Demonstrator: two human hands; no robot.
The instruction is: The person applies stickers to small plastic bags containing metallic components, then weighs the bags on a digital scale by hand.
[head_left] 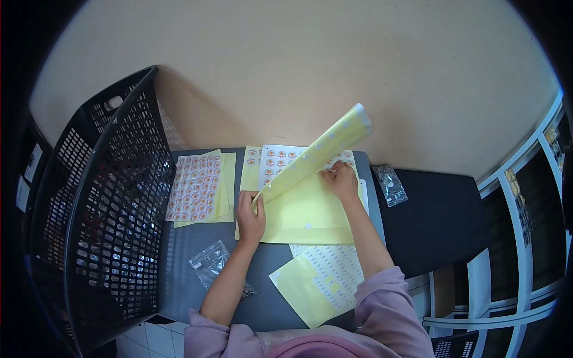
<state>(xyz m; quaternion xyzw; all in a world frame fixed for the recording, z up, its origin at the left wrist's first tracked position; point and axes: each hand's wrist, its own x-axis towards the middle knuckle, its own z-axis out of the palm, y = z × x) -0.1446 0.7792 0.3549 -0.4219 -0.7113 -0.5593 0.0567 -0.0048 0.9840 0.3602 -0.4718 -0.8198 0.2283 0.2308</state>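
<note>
Curled yellow sheet [322,147]: raised over bench [176,253] | judged light, flexible, easily creased; edge hold advised | left hand [251,222]: fingers closed on sheet edge | right hand [340,180]: fingers bent (grip cannot be told)

Smooth paper sheet [328,145]; plastic basket [95,156]; glossy bag [210,262].

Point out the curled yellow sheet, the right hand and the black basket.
Curled yellow sheet [322,147], head view: raised, rolled part.
Right hand [342,180], head view: back of hand.
Black basket [122,206], head view: perforated side wall.
</note>
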